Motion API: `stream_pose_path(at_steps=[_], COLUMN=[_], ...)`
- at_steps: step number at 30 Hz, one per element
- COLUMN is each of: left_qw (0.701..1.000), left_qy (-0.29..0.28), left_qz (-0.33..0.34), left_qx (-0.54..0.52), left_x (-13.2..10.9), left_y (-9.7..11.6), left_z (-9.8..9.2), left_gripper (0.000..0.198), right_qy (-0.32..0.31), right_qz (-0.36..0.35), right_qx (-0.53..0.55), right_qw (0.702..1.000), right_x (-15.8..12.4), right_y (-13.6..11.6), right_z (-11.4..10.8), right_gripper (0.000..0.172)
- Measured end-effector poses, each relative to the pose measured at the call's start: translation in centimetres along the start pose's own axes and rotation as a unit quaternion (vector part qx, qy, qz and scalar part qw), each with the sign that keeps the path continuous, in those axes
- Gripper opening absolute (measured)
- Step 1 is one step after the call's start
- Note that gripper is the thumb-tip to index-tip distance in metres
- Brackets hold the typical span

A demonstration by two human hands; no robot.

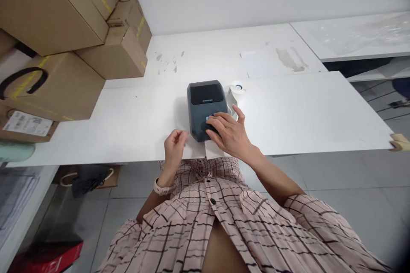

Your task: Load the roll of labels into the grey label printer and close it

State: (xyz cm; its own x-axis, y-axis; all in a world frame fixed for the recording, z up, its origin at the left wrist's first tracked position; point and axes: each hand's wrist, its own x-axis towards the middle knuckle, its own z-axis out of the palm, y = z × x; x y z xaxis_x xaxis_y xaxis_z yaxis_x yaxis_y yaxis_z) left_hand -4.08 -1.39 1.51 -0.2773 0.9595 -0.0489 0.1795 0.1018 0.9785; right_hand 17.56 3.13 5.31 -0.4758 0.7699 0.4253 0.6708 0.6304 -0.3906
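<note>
A dark grey label printer [206,94] stands near the front edge of the white table. My right hand [230,133] lies over its front right part, fingers stretched out and apart, fingertips on the top by a small lit button. Out of the printer's front comes a white label [214,149], partly under that hand. Just left of the printer, my left hand [175,145] is curled with thumb and fingers together; whether anything is between them is hidden. A roll of white labels [237,89] sits behind the printer's right side, its strip running toward the printer.
Cardboard boxes [86,66] are stacked at the left on the white table [294,111]. A white sheet [256,63] lies toward the back. A mint-green object [17,152] sits at the left edge. Below are a dark bag [91,179] and a red box [60,258].
</note>
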Motion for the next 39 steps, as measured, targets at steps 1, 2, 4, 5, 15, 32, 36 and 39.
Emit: stream_pose_path(at_steps=[1,2,4,5,15,32,36,39], left_qw=[0.999,0.998,0.997,0.997,0.999,0.995,0.991,0.990], left_qy=[0.022,0.029,0.013,0.003,-0.002,-0.014,0.005,0.015], left_qz=[0.024,0.043,0.066,0.070,0.016,0.022,0.030,0.031], left_qx=[-0.009,-0.018,-0.033,-0.039,-0.038,0.097,0.127,0.136], left_x=[0.5,0.9,1.6,2.0,8.1,9.6,9.6,9.6], left_y=[0.2,0.4,0.8,1.0,0.0,0.9,1.2,1.2], left_z=[0.2,0.5,1.0,1.2,3.3,5.5,5.7,5.8], left_gripper=[0.032,0.036,0.048,0.052,0.064,0.073,0.073,0.076], right_qy=[0.015,0.039,0.098,0.123,0.148,0.155,0.054,-0.196], right_qz=[0.007,0.021,0.071,0.103,0.133,0.117,0.025,-0.004], right_qx=[0.016,0.036,0.081,0.103,0.273,0.256,0.091,-0.080], right_qw=[1.000,0.998,0.989,0.982,0.941,0.947,0.994,0.977], right_x=[0.0,-0.2,-0.8,-1.2,3.5,16.4,12.7,12.0], right_y=[0.2,0.5,1.1,1.5,4.7,11.3,7.5,5.6], right_z=[-0.1,-0.3,-0.6,-0.7,-3.2,-2.4,-2.0,0.1], right_gripper=[0.029,0.030,0.035,0.038,0.066,0.072,0.040,0.035])
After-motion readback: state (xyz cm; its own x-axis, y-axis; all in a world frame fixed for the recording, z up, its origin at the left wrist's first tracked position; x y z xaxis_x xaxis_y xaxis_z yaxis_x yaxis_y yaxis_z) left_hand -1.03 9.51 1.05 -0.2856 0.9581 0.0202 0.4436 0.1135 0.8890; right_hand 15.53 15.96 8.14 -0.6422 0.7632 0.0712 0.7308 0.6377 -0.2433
